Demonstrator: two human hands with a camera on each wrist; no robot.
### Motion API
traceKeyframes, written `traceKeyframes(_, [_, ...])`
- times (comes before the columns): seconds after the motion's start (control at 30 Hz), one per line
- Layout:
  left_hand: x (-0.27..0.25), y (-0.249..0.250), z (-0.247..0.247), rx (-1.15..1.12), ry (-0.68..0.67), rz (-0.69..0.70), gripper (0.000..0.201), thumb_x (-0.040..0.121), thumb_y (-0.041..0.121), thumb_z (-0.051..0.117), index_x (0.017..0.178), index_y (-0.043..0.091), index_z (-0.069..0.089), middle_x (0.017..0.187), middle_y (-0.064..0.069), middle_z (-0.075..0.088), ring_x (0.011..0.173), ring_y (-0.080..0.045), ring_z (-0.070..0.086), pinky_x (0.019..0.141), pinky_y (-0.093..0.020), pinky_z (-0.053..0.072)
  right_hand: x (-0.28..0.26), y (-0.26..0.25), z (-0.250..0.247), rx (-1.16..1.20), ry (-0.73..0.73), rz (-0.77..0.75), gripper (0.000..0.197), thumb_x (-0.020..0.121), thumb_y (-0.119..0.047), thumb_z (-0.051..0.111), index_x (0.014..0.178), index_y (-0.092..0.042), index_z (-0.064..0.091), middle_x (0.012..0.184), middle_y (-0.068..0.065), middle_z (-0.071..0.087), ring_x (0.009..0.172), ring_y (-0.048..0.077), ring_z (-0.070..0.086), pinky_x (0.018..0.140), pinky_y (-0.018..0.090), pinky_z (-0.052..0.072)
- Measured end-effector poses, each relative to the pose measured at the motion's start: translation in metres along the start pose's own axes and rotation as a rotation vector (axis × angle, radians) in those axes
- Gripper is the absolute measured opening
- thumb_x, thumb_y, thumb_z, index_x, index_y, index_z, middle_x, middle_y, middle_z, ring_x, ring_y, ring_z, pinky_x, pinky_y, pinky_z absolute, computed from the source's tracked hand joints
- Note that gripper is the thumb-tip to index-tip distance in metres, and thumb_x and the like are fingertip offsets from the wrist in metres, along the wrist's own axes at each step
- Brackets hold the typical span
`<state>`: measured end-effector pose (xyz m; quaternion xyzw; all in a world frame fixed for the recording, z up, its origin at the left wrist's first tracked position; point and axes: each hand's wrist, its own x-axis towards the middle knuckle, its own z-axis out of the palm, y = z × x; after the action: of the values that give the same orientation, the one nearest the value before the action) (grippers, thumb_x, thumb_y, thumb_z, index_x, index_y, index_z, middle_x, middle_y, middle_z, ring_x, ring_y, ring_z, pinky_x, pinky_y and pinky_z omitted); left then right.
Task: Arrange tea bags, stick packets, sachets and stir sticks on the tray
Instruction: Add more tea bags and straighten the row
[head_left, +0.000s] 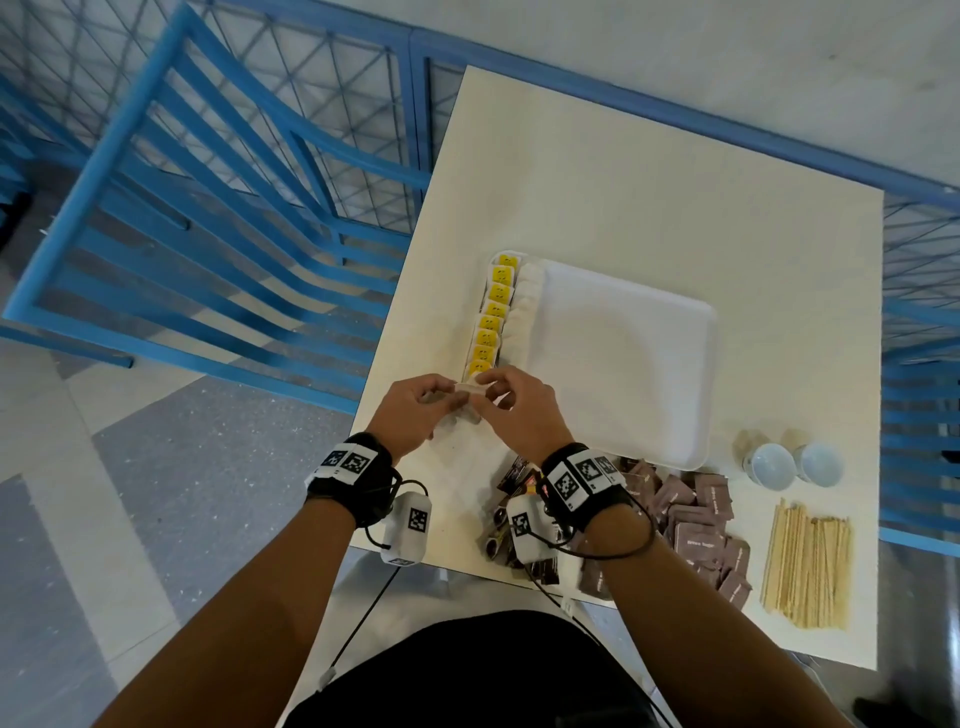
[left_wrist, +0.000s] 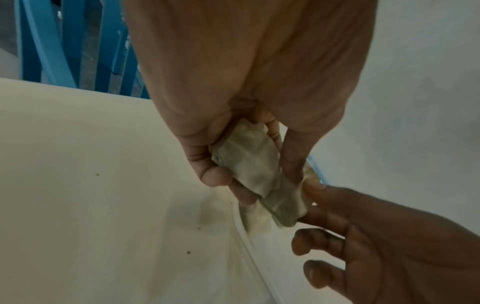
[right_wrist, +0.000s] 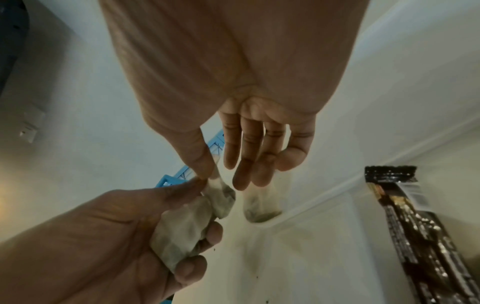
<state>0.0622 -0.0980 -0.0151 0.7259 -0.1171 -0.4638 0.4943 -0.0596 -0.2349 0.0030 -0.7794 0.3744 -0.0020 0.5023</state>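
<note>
The left hand (head_left: 410, 410) grips a small bundle of pale, translucent paper tea bags (left_wrist: 246, 162), fingers curled round it. The right hand (head_left: 519, 410) pinches the end of 1 tea bag (right_wrist: 221, 197) between thumb and forefinger, its other fingers loosely extended. The 2 hands touch over the near left corner of the white foam tray (head_left: 649, 374), which lies on the cream worktop (head_left: 623, 182).

Just beyond the hands, a row of tea bags with yellow tags (head_left: 491, 317) runs away along the tray's left edge, their white bodies overlapping to the right of the tags. Dark marks show on the yellow tags but are too small to read.

Behind the right wrist lies a heap of dark brown stick packets (head_left: 514, 478), partly hidden by the wrist strap and its white camera; in the right wrist view 1 packet (right_wrist: 405, 205) shows blurred print and a barcode, none legible. To the right of that wrist sits a pile of mauve paper sachets (head_left: 701, 525); the white lettering looks like "Brown Sugar", though it is soft. Farther right lie a bundle of pale wooden stir sticks (head_left: 805, 564) and 2 white cups (head_left: 795, 465).

Blue slatted metal chairs (head_left: 208, 208) stand to the left of the hands.
</note>
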Motion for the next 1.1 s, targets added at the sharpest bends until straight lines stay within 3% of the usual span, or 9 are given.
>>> traceKeyframes(0.1, [0.005,0.003,0.003,-0.006,0.006,0.002,0.007,0.093,0.02,0.075,0.093,0.014,0.074,0.084,-0.006,0.07,0.067,-0.016,0.056,0.054,-0.029,0.047,0.002,0.004,-0.004,0.011,-0.048,0.024,0.02,0.085,-0.033,0.078,0.099,-0.02,0.073,0.083,-0.009,0.073,0.069,0.001,0.065,0.066,0.01,0.048])
traceKeyframes(0.17, [0.007,0.007,0.005,0.013,0.006,0.012,0.005,0.094,0.022,0.073,0.093,0.016,0.075,0.085,-0.006,0.071,0.068,-0.017,0.057,0.054,-0.03,0.048,0.005,0.007,-0.008,0.038,-0.055,0.037,0.014,0.086,-0.033,0.077,0.091,-0.02,0.073,0.081,-0.007,0.075,0.072,0.008,0.069,0.071,0.02,0.055])
traceKeyframes(0.3, [0.011,0.011,0.006,-0.024,0.048,-0.012,0.009,0.095,0.022,0.07,0.098,0.018,0.077,0.092,-0.006,0.074,0.075,-0.019,0.061,0.055,-0.03,0.049,0.017,0.017,-0.019,0.055,0.045,0.1,0.007,0.086,-0.027,0.076,0.086,-0.026,0.069,0.08,-0.004,0.075,0.073,0.016,0.071,0.076,0.032,0.059])
traceKeyframes(0.37, [0.013,0.011,0.004,-0.028,0.086,-0.012,0.009,0.094,0.02,0.07,0.099,0.02,0.078,0.092,-0.008,0.074,0.075,-0.021,0.059,0.055,-0.03,0.05,0.025,0.024,-0.025,0.034,0.116,0.149,0.006,0.087,-0.027,0.075,0.089,-0.024,0.07,0.081,-0.005,0.074,0.076,0.016,0.071,0.08,0.033,0.058])
traceKeyframes(0.53, [0.015,0.007,-0.002,-0.009,0.146,-0.022,0.024,0.09,0.015,0.072,0.111,0.028,0.072,0.097,-0.028,0.065,0.079,-0.023,0.06,0.056,-0.026,0.054,0.033,0.035,-0.026,-0.058,0.167,0.214,0.015,0.089,-0.028,0.073,0.098,-0.015,0.074,0.081,-0.007,0.068,0.08,0.011,0.063,0.08,0.023,0.048])
traceKeyframes(0.67, [0.013,0.006,-0.004,-0.046,0.163,-0.054,0.035,0.09,0.014,0.075,0.123,0.019,0.065,0.095,-0.013,0.065,0.085,-0.024,0.063,0.057,-0.026,0.055,0.035,0.036,-0.021,-0.082,0.164,0.216,0.015,0.089,-0.029,0.073,0.096,-0.016,0.076,0.079,-0.009,0.067,0.079,0.011,0.062,0.082,0.022,0.047])
traceKeyframes(0.77, [0.013,0.004,-0.003,-0.07,0.16,-0.071,0.027,0.09,0.015,0.075,0.116,0.015,0.068,0.106,-0.018,0.071,0.092,-0.034,0.07,0.061,-0.031,0.056,0.036,0.036,-0.019,-0.077,0.179,0.232,0.012,0.088,-0.029,0.074,0.095,-0.019,0.074,0.076,-0.011,0.065,0.075,0.008,0.061,0.078,0.018,0.043])
traceKeyframes(0.97, [0.011,0.007,0.0,-0.067,0.158,-0.064,0.007,0.094,0.017,0.072,0.099,0.012,0.072,0.095,-0.018,0.073,0.08,-0.023,0.065,0.059,-0.031,0.055,0.039,0.037,-0.018,-0.036,0.22,0.257,0.008,0.086,-0.025,0.075,0.09,-0.023,0.069,0.076,-0.009,0.069,0.072,0.005,0.062,0.082,0.022,0.05])
traceKeyframes(1.1, [0.01,0.007,0.001,-0.057,0.155,-0.067,0.005,0.094,0.018,0.072,0.094,0.013,0.072,0.091,-0.016,0.074,0.077,-0.02,0.065,0.058,-0.029,0.055,0.041,0.036,-0.017,-0.027,0.226,0.273,0.008,0.086,-0.026,0.075,0.089,-0.023,0.069,0.073,-0.01,0.07,0.076,0.01,0.065,0.088,0.029,0.051])
